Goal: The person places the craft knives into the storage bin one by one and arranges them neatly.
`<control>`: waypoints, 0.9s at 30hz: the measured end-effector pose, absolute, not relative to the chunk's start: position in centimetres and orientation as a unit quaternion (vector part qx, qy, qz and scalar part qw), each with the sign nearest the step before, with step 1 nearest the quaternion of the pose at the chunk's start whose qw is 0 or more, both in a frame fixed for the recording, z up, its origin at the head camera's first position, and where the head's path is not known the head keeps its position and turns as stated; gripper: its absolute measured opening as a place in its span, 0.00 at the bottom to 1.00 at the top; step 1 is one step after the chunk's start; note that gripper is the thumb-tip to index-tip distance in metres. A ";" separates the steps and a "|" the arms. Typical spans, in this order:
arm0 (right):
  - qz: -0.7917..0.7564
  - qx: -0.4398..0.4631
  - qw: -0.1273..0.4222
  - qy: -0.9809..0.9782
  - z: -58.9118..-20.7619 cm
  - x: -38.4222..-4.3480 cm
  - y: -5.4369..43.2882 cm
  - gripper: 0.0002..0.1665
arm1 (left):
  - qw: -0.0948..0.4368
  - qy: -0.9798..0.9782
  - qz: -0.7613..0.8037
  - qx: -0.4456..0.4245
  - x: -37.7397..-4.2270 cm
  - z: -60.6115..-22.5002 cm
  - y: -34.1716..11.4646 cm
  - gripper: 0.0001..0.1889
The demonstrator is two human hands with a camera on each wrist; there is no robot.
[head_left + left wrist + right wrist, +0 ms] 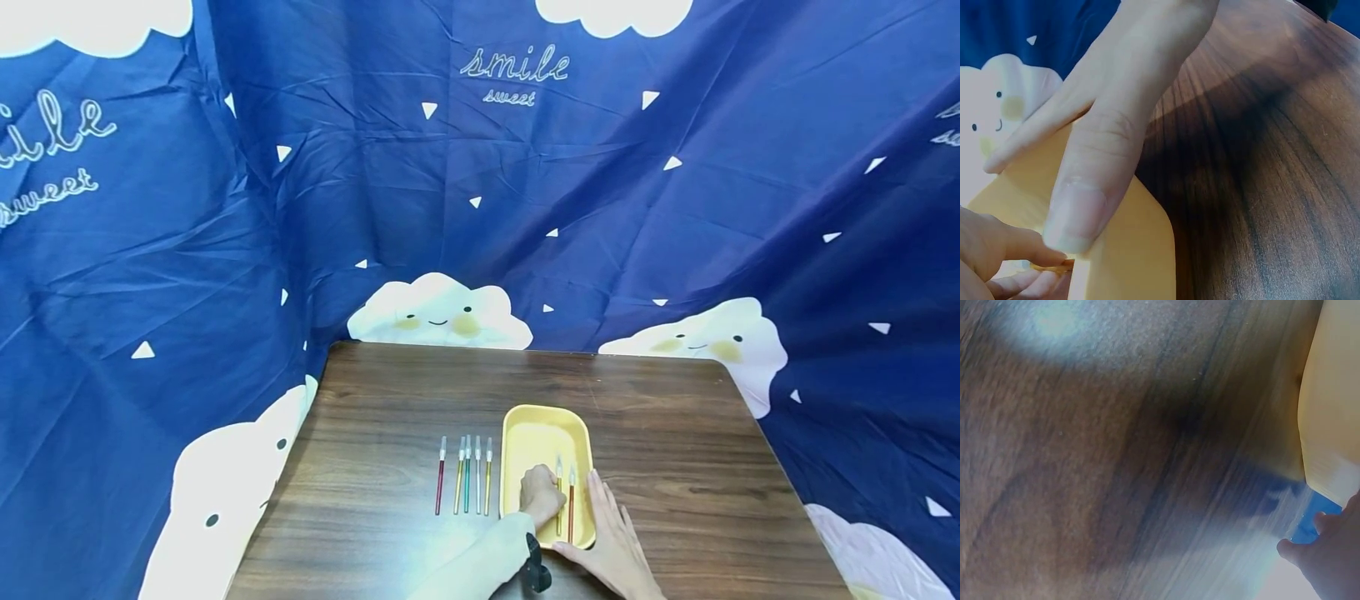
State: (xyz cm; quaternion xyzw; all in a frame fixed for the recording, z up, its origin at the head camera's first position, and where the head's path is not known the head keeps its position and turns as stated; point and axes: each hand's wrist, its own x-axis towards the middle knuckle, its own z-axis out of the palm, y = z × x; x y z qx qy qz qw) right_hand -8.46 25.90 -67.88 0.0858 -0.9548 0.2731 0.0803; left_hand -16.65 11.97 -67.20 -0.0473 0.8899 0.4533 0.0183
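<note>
My left hand (542, 493) reaches down inside a yellow tray (517, 421), fingers curled in against a gold pen-like stick (558, 508) with a clear cap. In the left wrist view those fingers (1025, 244) pinch a thin gold piece just behind the tray's wall. Beside it in the tray lies a red stick (571, 508), also capped. My right hand (617, 546) rests at the tray's near right corner, fingers straight along the outer side. Its thumb (1079, 212) lies on the near rim. In the right wrist view only a few fingertips (1304, 547) show beside the tray.
Several capped sticks lie side by side left of the tray, among them a red one (438, 483), a green one (467, 483) and a silver one (478, 483). The dark wooden table (675, 433) ends at a blue curtain (600, 208) printed with clouds.
</note>
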 end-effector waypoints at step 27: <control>0.278 0.080 0.078 -0.954 -67.7 -8.3 25.8 0.75 | -0.013 0.892 0.451 -0.039 -16.0 -66.6 13.2 0.34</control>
